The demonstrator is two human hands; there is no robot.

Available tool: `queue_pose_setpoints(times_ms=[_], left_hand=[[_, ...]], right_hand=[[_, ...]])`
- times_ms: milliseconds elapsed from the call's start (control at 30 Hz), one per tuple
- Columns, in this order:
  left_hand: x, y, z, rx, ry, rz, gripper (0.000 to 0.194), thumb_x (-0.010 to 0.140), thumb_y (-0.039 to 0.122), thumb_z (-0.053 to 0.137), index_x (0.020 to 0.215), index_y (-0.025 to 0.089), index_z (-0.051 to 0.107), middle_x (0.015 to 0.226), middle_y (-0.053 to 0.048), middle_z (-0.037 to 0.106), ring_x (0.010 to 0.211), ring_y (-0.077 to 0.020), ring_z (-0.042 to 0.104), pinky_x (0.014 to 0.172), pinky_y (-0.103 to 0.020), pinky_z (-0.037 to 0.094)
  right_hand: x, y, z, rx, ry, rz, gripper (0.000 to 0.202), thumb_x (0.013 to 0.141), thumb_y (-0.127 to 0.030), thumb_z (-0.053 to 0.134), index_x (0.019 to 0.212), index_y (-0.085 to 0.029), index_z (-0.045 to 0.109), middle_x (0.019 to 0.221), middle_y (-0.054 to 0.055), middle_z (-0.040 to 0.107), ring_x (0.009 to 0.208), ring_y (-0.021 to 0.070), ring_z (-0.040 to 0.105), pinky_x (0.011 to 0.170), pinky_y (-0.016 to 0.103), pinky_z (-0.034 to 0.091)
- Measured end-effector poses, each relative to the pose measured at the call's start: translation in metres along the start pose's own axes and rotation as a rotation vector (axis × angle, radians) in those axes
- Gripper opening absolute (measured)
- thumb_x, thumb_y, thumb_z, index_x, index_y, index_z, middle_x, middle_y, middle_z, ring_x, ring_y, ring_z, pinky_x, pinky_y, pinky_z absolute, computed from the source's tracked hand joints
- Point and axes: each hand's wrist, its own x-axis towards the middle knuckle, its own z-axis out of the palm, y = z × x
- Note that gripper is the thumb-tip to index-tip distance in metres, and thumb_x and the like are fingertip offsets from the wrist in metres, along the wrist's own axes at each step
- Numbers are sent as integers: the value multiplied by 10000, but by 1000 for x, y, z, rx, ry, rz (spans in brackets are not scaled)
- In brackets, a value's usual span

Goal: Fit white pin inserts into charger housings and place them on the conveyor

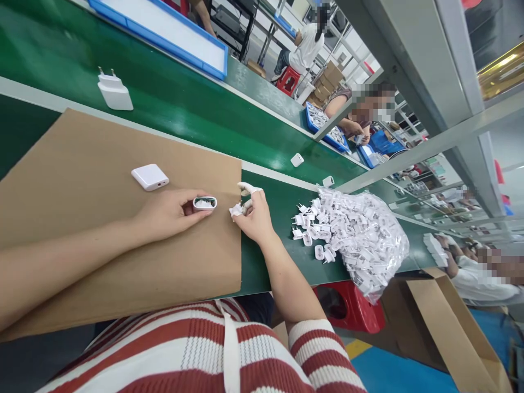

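My left hand (174, 214) is closed around a white charger housing (205, 203), its open end facing right with parts showing inside. To the right of it, my right hand (256, 215) pinches a small white plastic piece (236, 210); white covers sit on some of its fingertips. The two hands are a short way apart over a brown cardboard sheet (123, 234). Behind my left hand lies a white charger body (150, 177) with ports on its edge. Right of my right hand, a clear plastic bag (374, 234) spills many white plug pieces (311, 221) onto the green bench.
On the green conveyor (164, 109) lie a white plug charger (115, 91) and a small white housing (297, 160). A blue-rimmed tray (221, 63) stands beyond. Metal posts rise at right. Below the bench are a red stool (356, 305) and a cardboard box (454, 327). Other people sit farther off.
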Motion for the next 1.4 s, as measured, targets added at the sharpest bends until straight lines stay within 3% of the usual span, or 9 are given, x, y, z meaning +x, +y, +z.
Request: queue_pose_setpoints(times_ms=[133, 233, 400, 500, 600, 767, 933, 1200, 1400], left_hand=[[-1, -2, 1, -72, -9, 23, 524, 909, 676, 653, 1278, 321, 765, 968, 15, 770, 770, -184, 670, 709, -294, 514], [-3, 0, -2, -119, -30, 82, 478, 948, 634, 663, 1287, 312, 763, 962, 8, 771, 766, -179, 663, 706, -288, 516], [-7, 5, -4, -33, 74, 358, 474, 1031, 578, 543, 1329, 287, 767, 1046, -57, 783, 846, -208, 686, 814, -334, 535], [-6, 6, -1, -61, 64, 176, 531, 979, 644, 587, 1348, 297, 746, 975, -45, 774, 812, -232, 685, 743, -345, 523], [-3, 7, 3, -128, -3, 2, 616, 911, 699, 660, 1370, 292, 717, 922, -22, 761, 751, -224, 662, 706, -341, 510], [-2, 9, 4, -151, -14, 18, 626, 903, 693, 667, 1342, 251, 728, 875, -34, 745, 738, -228, 663, 713, -366, 520], [0, 6, 6, -156, -26, 30, 583, 907, 681, 666, 1339, 293, 724, 924, -25, 760, 757, -233, 680, 702, -368, 534], [0, 5, 5, -145, -22, 68, 576, 931, 666, 654, 1381, 308, 691, 1082, -25, 782, 858, -241, 719, 756, -358, 540], [0, 10, 3, 118, 4, 153, 536, 958, 710, 469, 893, 241, 722, 907, -88, 755, 855, -310, 689, 712, -432, 463]], right_hand=[[-3, -2, -3, 4, -140, -16, 340, 849, -266, 757, 1187, -225, 758, 1163, 60, 605, 789, 117, 652, 837, 316, 621], [-2, 6, -7, 120, -250, 30, 421, 865, -296, 755, 1281, -228, 747, 1168, 65, 623, 868, 147, 683, 820, 314, 626], [3, 11, -12, 41, -81, -1, 263, 888, -302, 759, 1145, -256, 791, 1057, 47, 702, 953, 191, 675, 927, 355, 601], [0, -1, -9, 163, 73, -39, 246, 923, -400, 754, 1125, -263, 784, 1192, 79, 704, 1057, 214, 701, 922, 345, 605], [-6, -17, -2, 114, 99, -142, 237, 979, -396, 692, 1173, -285, 772, 1239, 90, 731, 1104, 235, 699, 930, 364, 598], [-7, -27, 13, -73, 8, -329, 266, 1049, -315, 573, 1222, -275, 772, 1241, 98, 779, 1186, 264, 690, 1105, 433, 532], [1, -25, 17, -194, -144, -309, 349, 1018, -159, 546, 1252, -286, 772, 1251, 92, 770, 1248, 273, 659, 1138, 432, 509], [1, -25, 18, -401, -216, -369, 421, 964, -60, 533, 1270, -237, 762, 1165, 118, 756, 1230, 293, 644, 1108, 414, 522], [-4, -36, 22, -409, -130, -288, 447, 917, -41, 563, 1262, -247, 759, 1212, 78, 762, 1155, 259, 681, 1046, 361, 557]])
